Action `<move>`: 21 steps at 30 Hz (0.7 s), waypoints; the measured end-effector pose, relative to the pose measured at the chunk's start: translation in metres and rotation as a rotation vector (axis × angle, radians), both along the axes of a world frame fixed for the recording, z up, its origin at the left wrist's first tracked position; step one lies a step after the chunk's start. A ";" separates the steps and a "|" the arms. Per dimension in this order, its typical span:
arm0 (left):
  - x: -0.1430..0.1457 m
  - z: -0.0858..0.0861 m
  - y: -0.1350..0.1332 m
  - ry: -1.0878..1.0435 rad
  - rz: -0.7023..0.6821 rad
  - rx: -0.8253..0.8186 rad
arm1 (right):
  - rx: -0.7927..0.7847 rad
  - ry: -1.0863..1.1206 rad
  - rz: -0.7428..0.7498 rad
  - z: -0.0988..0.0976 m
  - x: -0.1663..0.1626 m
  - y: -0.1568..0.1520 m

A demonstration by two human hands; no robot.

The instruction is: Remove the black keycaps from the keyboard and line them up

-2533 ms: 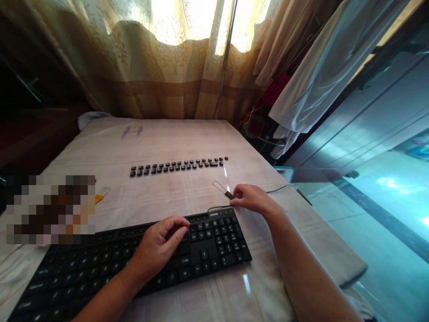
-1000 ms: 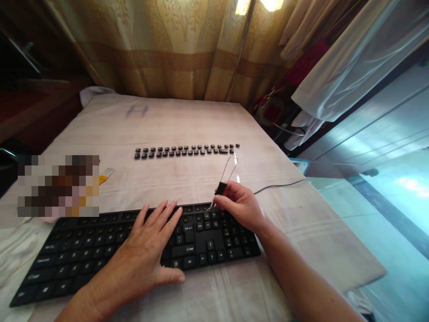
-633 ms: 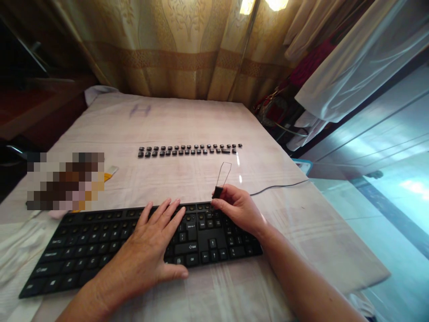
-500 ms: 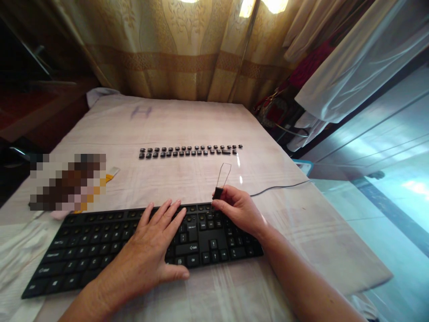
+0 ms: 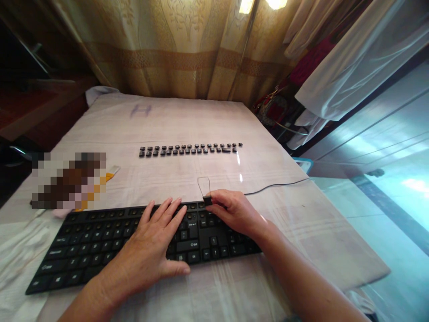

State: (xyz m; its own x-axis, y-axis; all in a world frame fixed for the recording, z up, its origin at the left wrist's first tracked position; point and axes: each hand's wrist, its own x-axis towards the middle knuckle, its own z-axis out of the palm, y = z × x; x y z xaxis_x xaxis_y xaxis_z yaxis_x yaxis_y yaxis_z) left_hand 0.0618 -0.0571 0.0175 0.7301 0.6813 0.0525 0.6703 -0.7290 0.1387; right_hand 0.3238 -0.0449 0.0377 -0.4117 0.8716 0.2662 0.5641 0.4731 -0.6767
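Note:
A black keyboard [image 5: 186, 246] lies along the near side of the table. Its upper rows have bare key sockets where keycaps are off. My left hand [image 5: 154, 239] rests flat on the middle of it, fingers spread. In my right hand [image 5: 231, 209] is a keycap puller [image 5: 208, 200], its black grip pinched between thumb and fingers. One wire loop of the puller points up and away; its lower end is hidden by my hand over the keyboard's upper right part. Beyond the keyboard, loose black keycaps [image 5: 187, 152] sit in two rows.
The table [image 5: 301, 232] has a pale cloth. The keyboard's cable [image 5: 278, 184] runs off to the right. A blurred-out item [image 5: 70, 181] lies at the left, near a yellow strip with a metal end [image 5: 112, 173]. Curtains [image 5: 167, 58] hang behind the table.
My right hand has moved slightly left and down with the keycap puller, whose upper loop now leans left. My left hand stays in place on the keyboard.

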 end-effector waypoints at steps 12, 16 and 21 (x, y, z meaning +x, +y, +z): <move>0.002 0.006 0.001 0.026 0.006 -0.053 | 0.124 -0.115 0.045 -0.006 0.002 -0.002; 0.002 0.006 0.002 0.007 0.005 -0.056 | 0.003 0.047 -0.002 -0.008 0.005 0.000; 0.002 0.004 0.002 0.011 0.007 -0.046 | -0.082 0.153 0.007 -0.008 0.009 0.002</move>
State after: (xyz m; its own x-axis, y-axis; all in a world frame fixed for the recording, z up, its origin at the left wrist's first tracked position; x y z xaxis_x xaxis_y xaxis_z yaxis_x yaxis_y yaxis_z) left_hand 0.0637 -0.0548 0.0215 0.7255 0.6881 0.0129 0.6773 -0.7171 0.1643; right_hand 0.3325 -0.0429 0.0294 -0.3779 0.8903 0.2541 0.4484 0.4161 -0.7911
